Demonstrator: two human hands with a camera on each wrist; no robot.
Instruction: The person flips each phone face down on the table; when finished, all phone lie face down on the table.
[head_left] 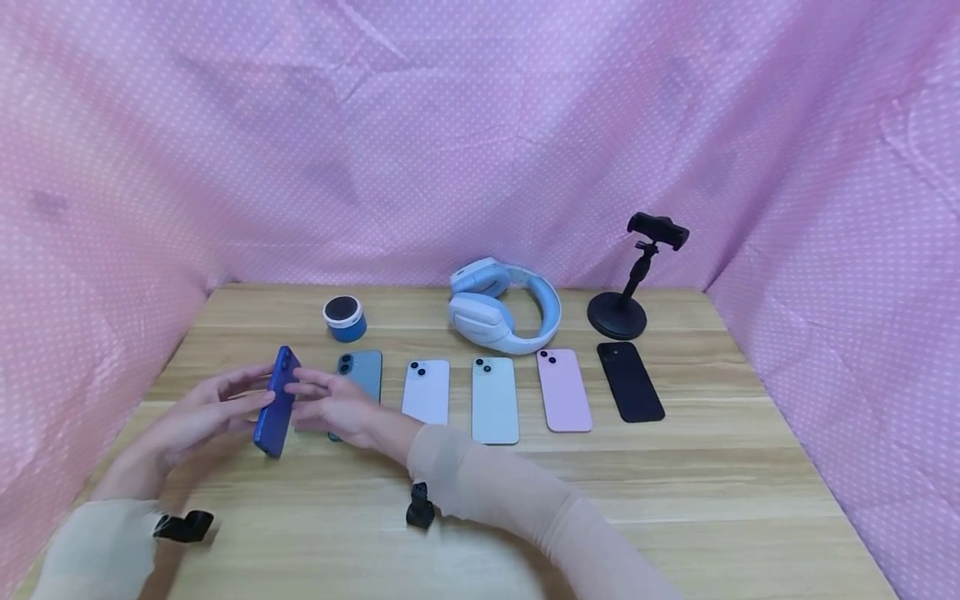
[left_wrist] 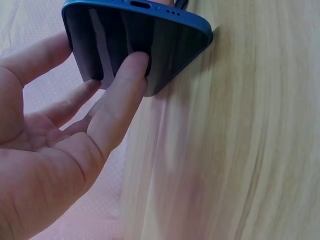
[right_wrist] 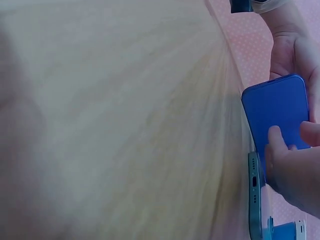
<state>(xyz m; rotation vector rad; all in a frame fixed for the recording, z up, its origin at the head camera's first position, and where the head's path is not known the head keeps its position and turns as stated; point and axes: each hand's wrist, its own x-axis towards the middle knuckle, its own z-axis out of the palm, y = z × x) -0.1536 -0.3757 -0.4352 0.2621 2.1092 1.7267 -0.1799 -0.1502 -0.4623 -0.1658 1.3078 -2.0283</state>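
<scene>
A blue phone stands tilted on the left, its dark screen towards my left hand and its back towards my right hand. My left hand holds it, with one finger at its side edge and the thumb on the screen. In the right wrist view, the right hand's fingertips touch the blue back, fingers fairly straight. Whether the phone's lower end touches the table cannot be told. A teal phone lies beside it, partly hidden by the right hand.
To the right lie a white phone, a pale green phone, a pink phone and a black phone. Behind them stand a small blue speaker, light blue headphones and a black phone stand on the wooden table.
</scene>
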